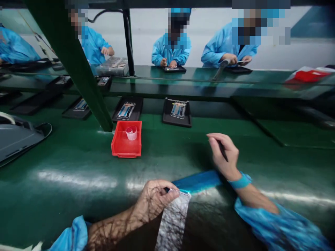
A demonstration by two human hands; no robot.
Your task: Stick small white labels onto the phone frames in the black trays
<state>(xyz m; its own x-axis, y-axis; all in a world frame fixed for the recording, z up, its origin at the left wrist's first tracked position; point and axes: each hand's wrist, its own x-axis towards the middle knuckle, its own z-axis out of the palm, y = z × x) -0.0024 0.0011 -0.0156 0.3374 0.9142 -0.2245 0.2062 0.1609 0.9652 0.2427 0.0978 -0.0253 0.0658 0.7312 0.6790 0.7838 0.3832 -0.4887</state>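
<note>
My left hand [159, 197] pinches the top end of a long whitish strip [174, 219] between thumb and fingers. The strip hangs down toward the bottom edge of the view, mottled by shadow. Beyond this hand a translucent blue strip [200, 182] lies on the green bench, reaching toward my right wrist. My right hand [226, 153] is raised over the bench, fingers closed around a slim black tool [223, 150]; its tip is hidden, so I cannot tell its exact kind. A blue band circles the right wrist.
A red bin [127, 148] holding a curled roll of whitish labels [131, 133] stands left of centre. Behind it, black trays [178, 122] carry opened phones [179, 109]. A green post [75, 62] slants across the left. Several people in blue coats work opposite.
</note>
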